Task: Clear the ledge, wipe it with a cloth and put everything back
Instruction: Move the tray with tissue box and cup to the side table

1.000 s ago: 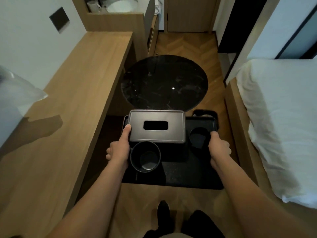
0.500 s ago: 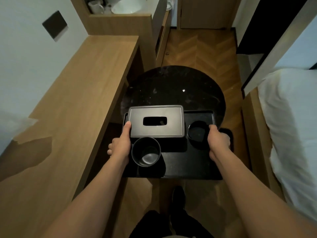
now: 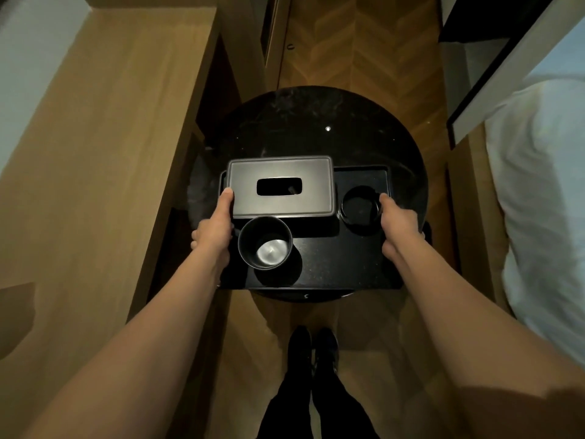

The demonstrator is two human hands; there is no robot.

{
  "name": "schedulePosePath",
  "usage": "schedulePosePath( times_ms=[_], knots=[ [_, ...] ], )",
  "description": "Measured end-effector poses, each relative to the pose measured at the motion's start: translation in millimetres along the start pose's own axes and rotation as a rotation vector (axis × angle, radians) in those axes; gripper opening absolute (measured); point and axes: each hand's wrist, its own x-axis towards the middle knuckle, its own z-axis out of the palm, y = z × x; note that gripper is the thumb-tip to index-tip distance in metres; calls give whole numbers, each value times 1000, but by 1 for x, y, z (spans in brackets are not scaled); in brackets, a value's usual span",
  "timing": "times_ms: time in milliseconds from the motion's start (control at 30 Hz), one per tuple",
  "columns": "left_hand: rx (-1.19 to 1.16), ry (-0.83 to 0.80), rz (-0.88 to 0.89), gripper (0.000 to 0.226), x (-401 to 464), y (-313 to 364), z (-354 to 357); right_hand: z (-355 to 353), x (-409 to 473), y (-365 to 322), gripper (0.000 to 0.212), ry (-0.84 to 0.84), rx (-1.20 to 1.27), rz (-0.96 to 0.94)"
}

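Both hands are on the black tray (image 3: 342,261) here, one at each short side; the left hand (image 3: 212,231) grips the left edge with its thumb laid forward along the side of the grey tissue box (image 3: 280,186), fingers curled under and out of sight; the right hand (image 3: 399,224) grips the right edge, thumb stretched forward on top just beside the small black dish (image 3: 360,206); the tray sits over the round black table (image 3: 316,128), its near edge reaching to the table's near rim, though whether it rests on the top or hangs just above I cannot tell; on the tray the tissue box lies at the far left, slot facing up; a dark metal cup (image 3: 265,242) stands upright just in front of it, close to the left hand, its shiny bottom catching the light; the dish lies at the far right; the long wooden ledge (image 3: 95,153) runs down the left, beside the table; white bedding (image 3: 544,201) shows on the right; the person's dark shoes (image 3: 313,346) stand on the herringbone floor (image 3: 357,42) below.
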Motion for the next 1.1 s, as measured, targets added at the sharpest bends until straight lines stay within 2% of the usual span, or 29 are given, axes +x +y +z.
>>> schedulePosePath(
  times_ms=[100,200,333,400,467,533,667,800,867,967,1100],
  knots=[
    [12,-6,-5,130,18,3,9,7,14,2,78,-88,85,38],
    [51,0,-10,145,6,15,16,9,41,15,96,-192,107,90],
    [83,9,-15,153,14,20,25,9,127,58,100,-203,19,107],
    [105,31,-3,153,17,20,29,8,126,60,111,-182,-59,129],
    [112,51,10,150,19,18,31,7,104,51,109,-167,-90,127],
    [104,79,22,142,17,18,33,7,77,39,111,-171,-105,117],
    [170,87,78,102,5,15,37,6,68,39,127,-222,-108,135],
    [210,86,114,89,3,13,39,6,65,42,118,-237,-75,134],
    [220,74,104,92,5,14,37,8,66,43,118,-246,-61,127],
    [179,12,77,113,12,16,29,11,66,42,121,-245,-57,127],
    [111,-60,15,128,38,14,13,14,80,50,128,-341,-7,147]
  ],
)
